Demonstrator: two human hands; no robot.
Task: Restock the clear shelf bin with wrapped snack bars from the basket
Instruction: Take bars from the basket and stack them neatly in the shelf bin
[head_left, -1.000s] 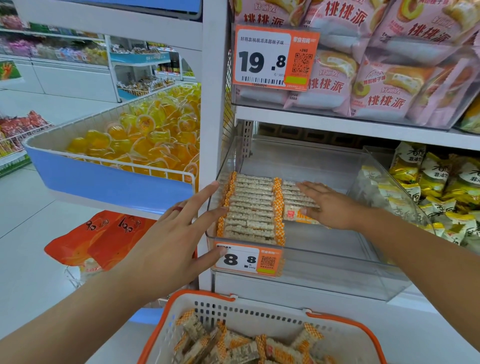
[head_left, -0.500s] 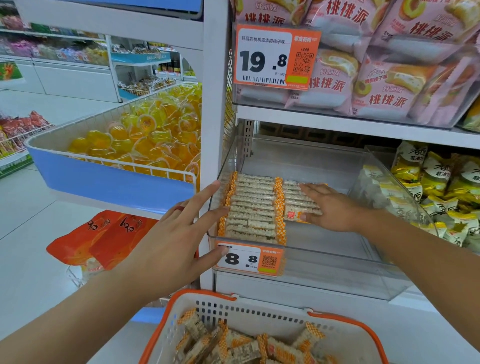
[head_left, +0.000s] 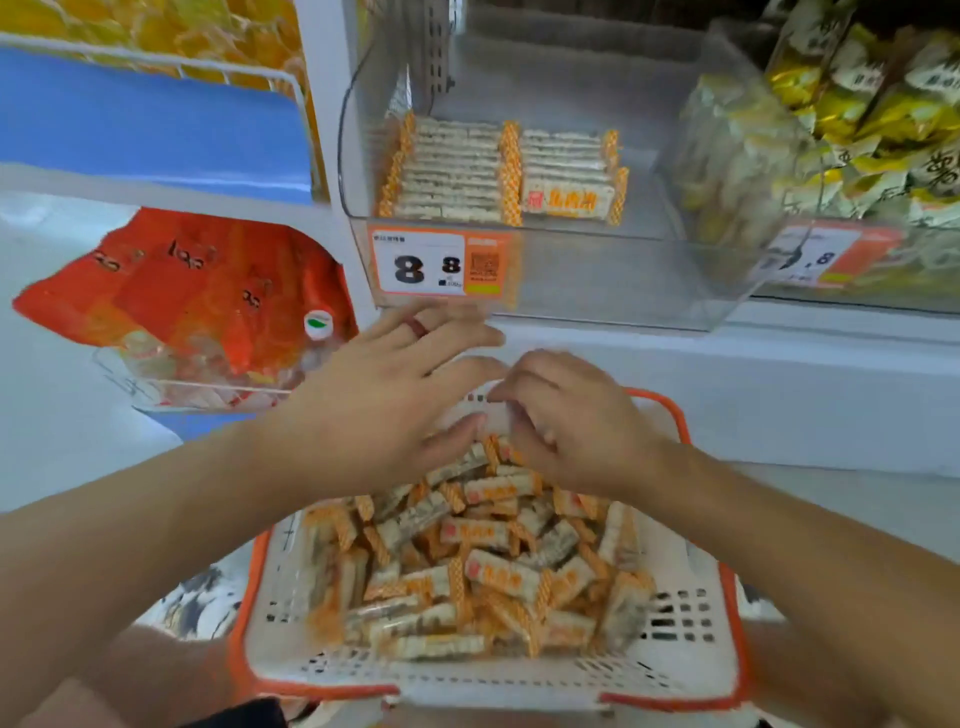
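Both hands are working at the basket's (head_left: 691, 618) far end: left hand (head_left: 384, 395) spread flat, right hand (head_left: 566, 431) curling over loose snack bars (head_left: 498, 566); its grip is blurred, indeterminable. Bars appear light, slick-wrapped, crushable; pinching the midsection seems soundest. Clear bin (head_left: 597, 270) is standing part-filled above.

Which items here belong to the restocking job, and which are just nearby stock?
Job: clear shelf bin; snack bars in bin; basket; loose snack bars in basket; left hand; right hand.
Nearby: orange packets; yellow packets; blue wire bin.
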